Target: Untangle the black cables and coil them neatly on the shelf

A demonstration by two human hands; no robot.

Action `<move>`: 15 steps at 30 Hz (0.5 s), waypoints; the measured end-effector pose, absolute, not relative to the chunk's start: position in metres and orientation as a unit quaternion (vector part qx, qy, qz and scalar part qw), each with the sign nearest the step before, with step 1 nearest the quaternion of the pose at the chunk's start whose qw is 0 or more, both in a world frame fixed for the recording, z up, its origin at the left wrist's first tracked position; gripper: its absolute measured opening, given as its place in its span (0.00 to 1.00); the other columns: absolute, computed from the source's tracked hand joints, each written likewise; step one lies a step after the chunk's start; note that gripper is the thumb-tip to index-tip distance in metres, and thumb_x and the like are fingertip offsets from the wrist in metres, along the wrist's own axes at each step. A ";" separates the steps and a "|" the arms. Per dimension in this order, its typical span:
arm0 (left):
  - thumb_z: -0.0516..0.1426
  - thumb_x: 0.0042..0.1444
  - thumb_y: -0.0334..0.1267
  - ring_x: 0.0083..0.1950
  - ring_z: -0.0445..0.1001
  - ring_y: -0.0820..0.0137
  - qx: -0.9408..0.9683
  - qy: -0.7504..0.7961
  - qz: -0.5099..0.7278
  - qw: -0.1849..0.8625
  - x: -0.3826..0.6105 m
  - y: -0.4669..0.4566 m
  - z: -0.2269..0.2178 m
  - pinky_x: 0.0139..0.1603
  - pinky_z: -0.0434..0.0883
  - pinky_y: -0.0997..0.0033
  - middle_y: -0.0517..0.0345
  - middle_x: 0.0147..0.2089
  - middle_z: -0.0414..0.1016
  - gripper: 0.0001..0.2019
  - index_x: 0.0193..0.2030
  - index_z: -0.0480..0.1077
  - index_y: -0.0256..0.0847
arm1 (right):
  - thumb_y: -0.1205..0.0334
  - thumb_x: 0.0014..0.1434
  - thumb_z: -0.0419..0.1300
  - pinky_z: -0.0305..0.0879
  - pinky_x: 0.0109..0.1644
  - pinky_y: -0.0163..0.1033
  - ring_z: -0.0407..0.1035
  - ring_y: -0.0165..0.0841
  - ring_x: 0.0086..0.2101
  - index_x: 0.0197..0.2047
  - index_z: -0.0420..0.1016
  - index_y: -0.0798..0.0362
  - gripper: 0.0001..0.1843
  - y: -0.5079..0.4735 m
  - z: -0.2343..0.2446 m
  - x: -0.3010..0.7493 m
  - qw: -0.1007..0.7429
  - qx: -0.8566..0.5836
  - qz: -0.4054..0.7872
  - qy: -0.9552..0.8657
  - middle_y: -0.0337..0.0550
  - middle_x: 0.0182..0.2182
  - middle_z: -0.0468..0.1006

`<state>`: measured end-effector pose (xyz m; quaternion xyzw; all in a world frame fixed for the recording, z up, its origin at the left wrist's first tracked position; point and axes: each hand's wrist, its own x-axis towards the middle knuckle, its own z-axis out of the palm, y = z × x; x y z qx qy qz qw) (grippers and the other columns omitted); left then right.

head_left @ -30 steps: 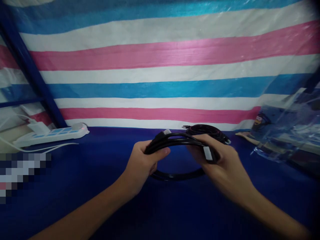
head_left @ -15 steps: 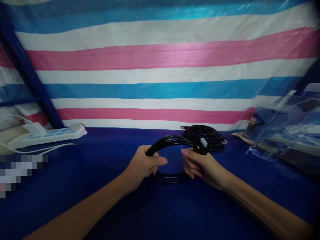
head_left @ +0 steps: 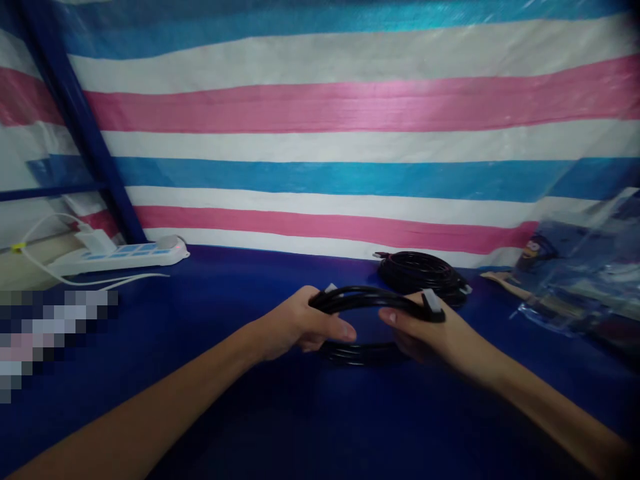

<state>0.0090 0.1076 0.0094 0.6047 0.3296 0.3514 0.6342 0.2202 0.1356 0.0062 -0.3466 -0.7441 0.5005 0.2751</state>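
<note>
A coil of black cable (head_left: 365, 300) is held upright just above the blue table (head_left: 210, 320). My left hand (head_left: 300, 325) is closed round the coil's left side. My right hand (head_left: 430, 333) grips the right side, with a plug end (head_left: 433, 304) sticking up by the thumb. A second coil of black cable (head_left: 420, 275) lies flat on the table just behind my right hand, near the striped sheet.
A white power strip (head_left: 120, 254) with a plugged charger and white wires lies at the back left. Clear plastic bags (head_left: 580, 273) with packaged items sit at the right. A striped pink, white and blue tarpaulin (head_left: 350, 133) hangs behind; a blue post (head_left: 85, 140) leans at left.
The coil has sunk a little and tilted flatter. My hands have stayed on its two sides, and the plug end has shifted to the right by my right thumb.
</note>
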 end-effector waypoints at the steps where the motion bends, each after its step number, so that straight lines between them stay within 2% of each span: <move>1: 0.61 0.45 0.37 0.13 0.45 0.82 0.584 0.335 0.381 0.633 0.010 0.110 0.005 0.16 0.45 0.75 0.72 0.11 0.46 0.20 0.14 0.52 0.40 | 0.47 0.54 0.57 0.47 0.18 0.33 0.46 0.22 0.14 0.16 0.52 0.52 0.26 0.138 0.001 0.218 0.298 -0.336 0.543 -0.709 0.29 0.11 0.49; 3: 0.61 0.45 0.35 0.12 0.43 0.83 0.554 0.347 0.429 0.624 0.012 0.115 -0.001 0.15 0.47 0.76 0.73 0.10 0.44 0.21 0.15 0.49 0.41 | 0.47 0.53 0.58 0.51 0.19 0.34 0.44 0.22 0.13 0.15 0.49 0.51 0.27 0.142 -0.006 0.215 0.340 -0.312 0.604 -0.650 0.27 0.10 0.46; 5: 0.60 0.44 0.35 0.11 0.42 0.83 0.545 0.352 0.450 0.614 0.012 0.117 -0.003 0.15 0.48 0.76 0.74 0.10 0.43 0.21 0.16 0.48 0.42 | 0.47 0.53 0.58 0.52 0.19 0.34 0.44 0.21 0.13 0.14 0.48 0.51 0.28 0.142 -0.008 0.213 0.352 -0.308 0.613 -0.636 0.27 0.10 0.45; 9: 0.60 0.46 0.36 0.13 0.45 0.82 0.586 0.339 0.457 0.577 0.011 0.114 0.002 0.17 0.48 0.75 0.71 0.10 0.45 0.21 0.13 0.50 0.41 | 0.47 0.54 0.57 0.50 0.20 0.34 0.52 0.24 0.14 0.13 0.57 0.53 0.26 0.135 0.004 0.215 0.346 -0.353 0.490 -0.718 0.32 0.09 0.55; 11: 0.60 0.46 0.37 0.14 0.47 0.81 0.616 0.338 0.454 0.548 0.011 0.111 0.003 0.18 0.47 0.74 0.69 0.11 0.47 0.21 0.12 0.53 0.40 | 0.48 0.56 0.55 0.47 0.19 0.33 0.53 0.23 0.15 0.14 0.62 0.55 0.26 0.131 0.011 0.216 0.346 -0.379 0.411 -0.753 0.36 0.10 0.59; 15: 0.60 0.46 0.38 0.16 0.49 0.80 0.646 0.364 0.383 0.551 0.014 0.106 0.006 0.19 0.46 0.73 0.68 0.12 0.50 0.19 0.13 0.54 0.39 | 0.50 0.56 0.54 0.47 0.19 0.33 0.54 0.24 0.16 0.16 0.64 0.55 0.23 0.128 0.018 0.219 0.342 -0.375 0.349 -0.788 0.36 0.12 0.61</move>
